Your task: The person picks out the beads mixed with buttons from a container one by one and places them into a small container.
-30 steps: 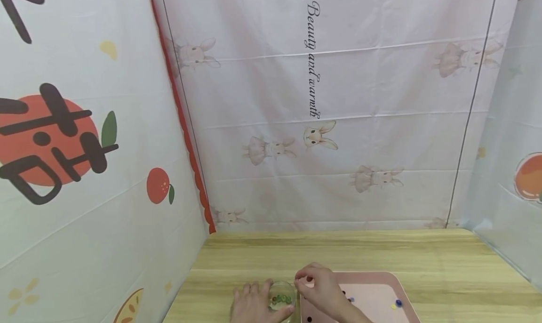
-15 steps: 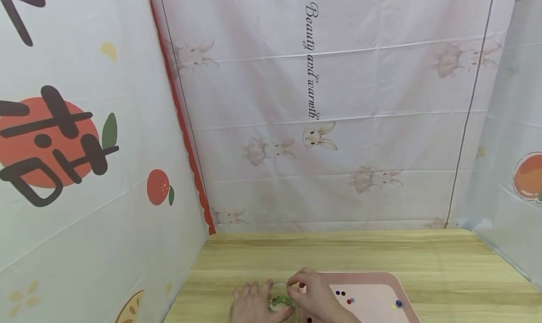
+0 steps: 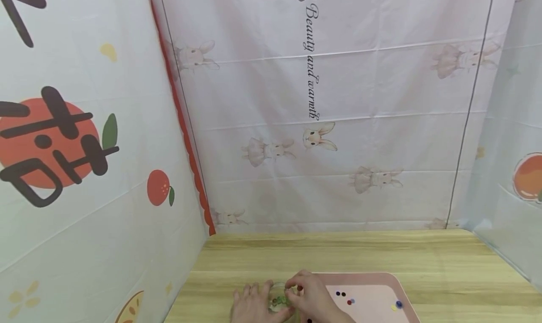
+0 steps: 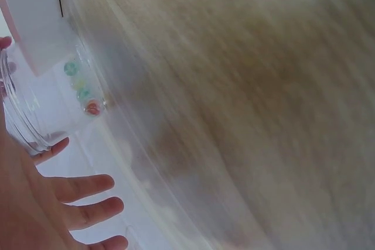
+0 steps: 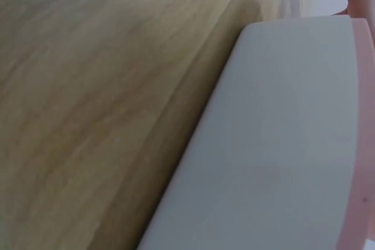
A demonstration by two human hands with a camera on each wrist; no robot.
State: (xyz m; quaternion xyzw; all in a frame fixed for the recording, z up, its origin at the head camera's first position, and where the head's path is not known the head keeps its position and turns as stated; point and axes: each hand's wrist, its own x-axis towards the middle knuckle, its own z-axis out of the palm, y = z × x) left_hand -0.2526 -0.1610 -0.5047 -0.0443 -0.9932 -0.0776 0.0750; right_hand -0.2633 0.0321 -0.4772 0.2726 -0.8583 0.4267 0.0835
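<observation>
The right hand (image 3: 312,296) is moving left, seemingly pinching a small dark-red piece (image 3: 299,289), bringing work to the clear round glass-like jar (image 4: 50,106) the left hand (image 3: 254,305) is gripping.

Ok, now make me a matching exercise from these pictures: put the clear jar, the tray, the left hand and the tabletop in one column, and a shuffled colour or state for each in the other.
Column one
1. Clear jar
2. Tray
3. Left hand
4. Tabletop

Column two
A. Wood-grained
B. Pink inside
C. Thumb and a finger round the jar
D. See-through, with green beads in it

Right pairs: 1-D, 2-B, 3-C, 4-A.
</observation>
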